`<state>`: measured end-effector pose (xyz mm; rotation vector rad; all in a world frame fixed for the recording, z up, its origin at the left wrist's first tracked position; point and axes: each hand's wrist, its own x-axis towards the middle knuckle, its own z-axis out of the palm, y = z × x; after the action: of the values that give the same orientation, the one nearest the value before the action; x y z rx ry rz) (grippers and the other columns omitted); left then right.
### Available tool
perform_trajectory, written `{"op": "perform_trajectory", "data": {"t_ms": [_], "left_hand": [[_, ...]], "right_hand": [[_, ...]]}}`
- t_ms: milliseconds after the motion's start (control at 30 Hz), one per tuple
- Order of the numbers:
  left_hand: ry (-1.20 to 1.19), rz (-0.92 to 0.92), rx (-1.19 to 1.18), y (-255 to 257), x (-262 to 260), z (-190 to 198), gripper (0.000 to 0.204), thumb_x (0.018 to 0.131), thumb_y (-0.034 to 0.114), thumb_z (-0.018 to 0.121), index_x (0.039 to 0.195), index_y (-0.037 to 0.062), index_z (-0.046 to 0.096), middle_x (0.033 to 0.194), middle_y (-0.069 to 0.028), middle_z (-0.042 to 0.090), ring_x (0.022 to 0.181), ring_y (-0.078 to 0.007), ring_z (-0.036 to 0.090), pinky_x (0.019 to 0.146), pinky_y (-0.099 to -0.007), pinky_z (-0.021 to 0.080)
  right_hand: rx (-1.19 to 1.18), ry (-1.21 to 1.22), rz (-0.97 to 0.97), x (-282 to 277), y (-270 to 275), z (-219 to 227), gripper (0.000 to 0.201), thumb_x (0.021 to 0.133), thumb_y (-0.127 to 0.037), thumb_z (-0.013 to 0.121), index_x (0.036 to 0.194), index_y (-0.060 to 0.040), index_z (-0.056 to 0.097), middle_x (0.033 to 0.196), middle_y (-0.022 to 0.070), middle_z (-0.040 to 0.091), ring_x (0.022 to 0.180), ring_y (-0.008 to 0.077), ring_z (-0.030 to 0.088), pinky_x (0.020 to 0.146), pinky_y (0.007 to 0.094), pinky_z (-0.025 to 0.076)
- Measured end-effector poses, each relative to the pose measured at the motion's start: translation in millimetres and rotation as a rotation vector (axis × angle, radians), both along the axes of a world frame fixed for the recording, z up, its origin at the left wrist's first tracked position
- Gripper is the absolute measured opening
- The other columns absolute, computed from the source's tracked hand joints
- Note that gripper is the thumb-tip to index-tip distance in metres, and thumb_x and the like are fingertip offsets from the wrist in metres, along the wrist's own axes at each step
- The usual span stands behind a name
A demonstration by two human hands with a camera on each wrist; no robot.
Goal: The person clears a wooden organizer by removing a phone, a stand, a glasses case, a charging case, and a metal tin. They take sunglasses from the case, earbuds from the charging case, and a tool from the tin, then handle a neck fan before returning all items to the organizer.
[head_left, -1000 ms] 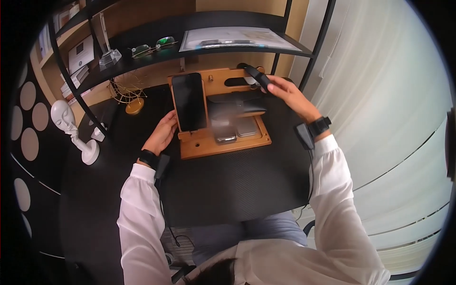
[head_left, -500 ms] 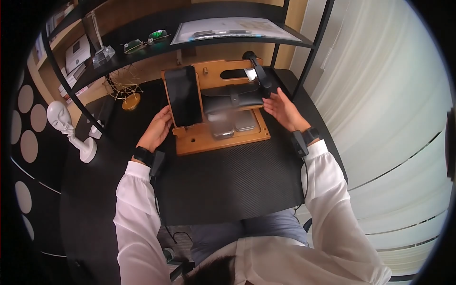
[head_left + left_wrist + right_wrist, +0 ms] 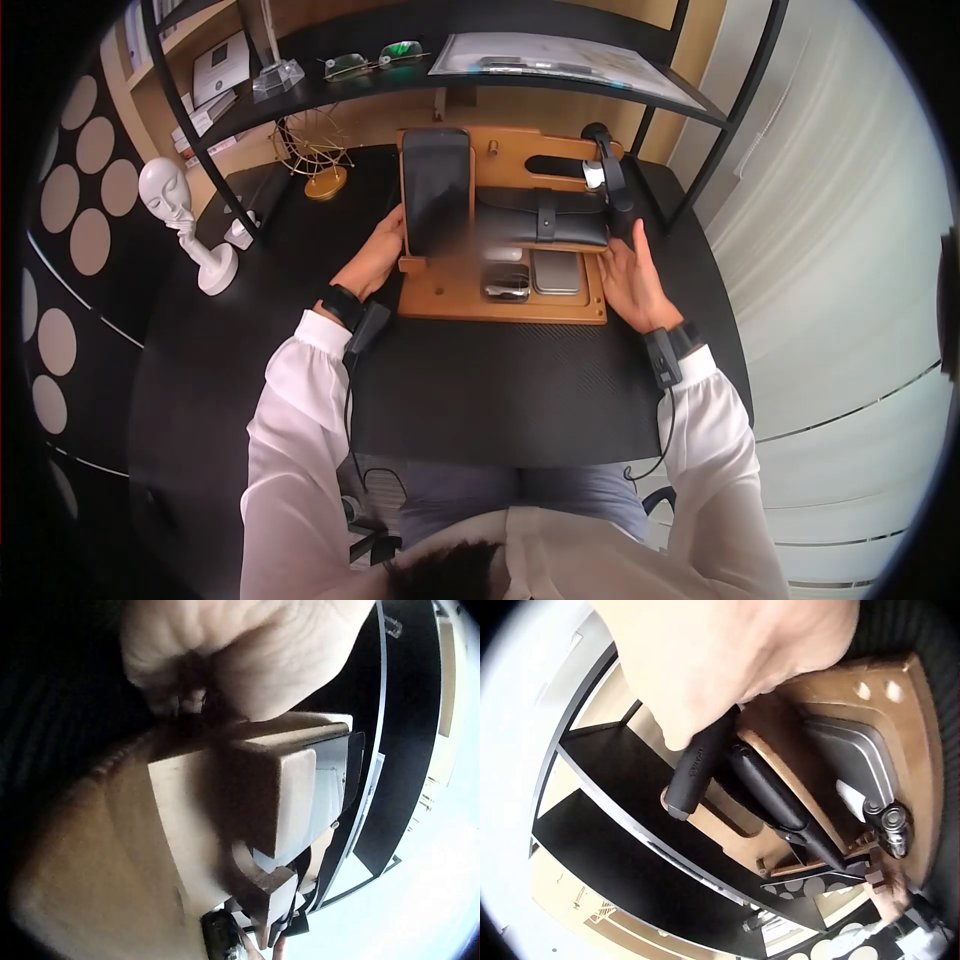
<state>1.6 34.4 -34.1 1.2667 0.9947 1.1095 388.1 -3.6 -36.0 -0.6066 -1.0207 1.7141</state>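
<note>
A wooden desk organizer [image 3: 590,312] stands on the black desk with a dark phone [image 3: 437,185] upright at its left. My left hand [image 3: 378,252] holds the organizer's left side, its fingertips partly hidden behind the phone panel. At the right end, my right hand [image 3: 636,285] touches the side with its thumb raised; its other fingers are partly hidden in the right wrist view. A black-strapped watch [image 3: 612,175] hangs above that hand. On the middle ledge lies a black leather pouch [image 3: 545,215]. A flat silver case [image 3: 557,272] and a small shiny dark item [image 3: 507,287] lie in the base tray.
Behind the organizer rises a black shelf [image 3: 350,85] bearing glasses [image 3: 375,62] and a clear folder of papers [image 3: 560,58]. A white face statue [image 3: 215,268] and a gold wire ornament [image 3: 325,182] stand at left. A pale curtain [image 3: 850,250] hangs at right.
My right hand has left the watch and come down to the organizer's right side. The left hand stays at the left side. The head view has shifted, and the organizer appears squarer in it.
</note>
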Motion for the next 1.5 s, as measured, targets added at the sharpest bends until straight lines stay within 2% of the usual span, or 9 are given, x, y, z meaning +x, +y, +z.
{"op": "perform_trajectory", "data": {"t_ms": [167,333,467,500,633,1133,1267,1367,1500], "left_hand": [[0.081,0.011,0.054,-4.8,6.7,2.1,0.052,0.105,0.007,0.051,0.155,0.0014,0.039,0.15,-0.009,0.052,0.138,-0.0177,0.047,0.115,-0.0292,0.036],[0.133,0.002,0.134,0.0,0.5,-2.6,0.057,0.099,-0.001,0.053,0.154,-0.0014,0.038,0.151,-0.0104,0.051,0.137,-0.0183,0.05,0.114,-0.0308,0.039],[0.076,0.057,0.088,8.5,-2.8,-11.1,0.043,0.102,0.0,0.049,0.146,-0.0001,0.049,0.138,-0.0067,0.062,0.125,-0.0154,0.059,0.108,-0.0303,0.045],[0.054,0.079,0.041,4.2,0.2,-5.1,0.035,0.107,0.005,0.044,0.14,0.0014,0.055,0.132,-0.0049,0.066,0.119,-0.0134,0.063,0.104,-0.0298,0.049],[0.073,0.101,-0.042,2.4,-0.1,2.9,0.034,0.108,0.005,0.038,0.137,0.0007,0.056,0.13,-0.0069,0.066,0.116,-0.014,0.064,0.098,-0.0288,0.053],[0.134,0.166,-0.026,-11.8,12.6,14.7,0.037,0.105,0.001,0.043,0.14,-0.0006,0.054,0.135,-0.0055,0.063,0.121,-0.0123,0.06,0.105,-0.0276,0.046],[0.146,0.108,-0.024,-2.2,0.6,5.7,0.039,0.104,-0.001,0.043,0.141,-0.0008,0.053,0.135,-0.0058,0.063,0.122,-0.0133,0.06,0.107,-0.0281,0.045],[0.12,0.093,-0.007,-0.7,-0.9,2.0,0.039,0.104,-0.001,0.044,0.142,-0.0011,0.053,0.135,-0.0061,0.063,0.123,-0.0135,0.06,0.107,-0.0285,0.045],[0.117,0.12,0.001,-5.6,5.5,6.3,0.038,0.104,0.001,0.047,0.141,-0.0011,0.053,0.135,-0.0067,0.063,0.123,-0.0133,0.06,0.107,-0.0288,0.046]], "right_hand": [[-0.059,0.139,-0.019,12.5,12.9,-15.1,0.082,0.108,-0.056,0.038,0.159,0.005,0.019,0.166,0.0164,0.026,0.154,0.023,0.024,0.127,0.0303,0.017],[-0.05,0.088,-0.134,2.5,1.6,0.5,0.076,0.109,-0.048,0.042,0.157,0.007,0.021,0.165,0.0175,0.027,0.153,0.0233,0.026,0.127,0.0305,0.019],[-0.04,0.116,-0.142,2.5,-0.2,0.3,0.076,0.11,-0.05,0.038,0.155,0.01,0.023,0.164,0.0194,0.029,0.151,0.0243,0.03,0.127,0.0309,0.022],[-0.061,0.125,-0.149,4.1,2.1,-2.3,0.076,0.11,-0.05,0.038,0.155,0.0104,0.024,0.163,0.0195,0.029,0.15,0.0243,0.031,0.126,0.0307,0.023],[-0.065,0.105,-0.166,1.0,-1.1,0.9,0.075,0.11,-0.05,0.038,0.153,0.0111,0.027,0.161,0.0192,0.032,0.147,0.0233,0.036,0.125,0.03,0.026],[-0.034,0.066,-0.151,6.1,5.8,-7.3,0.079,0.11,-0.048,0.041,0.156,0.0114,0.018,0.164,0.0214,0.025,0.153,0.0247,0.026,0.128,0.0315,0.021],[-0.027,0.073,-0.155,5.2,5.6,-6.8,0.077,0.11,-0.047,0.041,0.156,0.0106,0.02,0.164,0.021,0.026,0.153,0.0244,0.027,0.128,0.031,0.021],[-0.06,0.104,-0.185,4.6,5.8,-6.5,0.063,0.109,-0.046,0.045,0.148,0.0042,0.04,0.149,0.0128,0.047,0.132,0.0196,0.049,0.118,0.0282,0.037],[-0.058,0.101,-0.189,3.5,4.8,-5.3,0.064,0.109,-0.046,0.045,0.148,0.0044,0.04,0.149,0.0129,0.047,0.131,0.0192,0.049,0.117,0.0278,0.037]]}}
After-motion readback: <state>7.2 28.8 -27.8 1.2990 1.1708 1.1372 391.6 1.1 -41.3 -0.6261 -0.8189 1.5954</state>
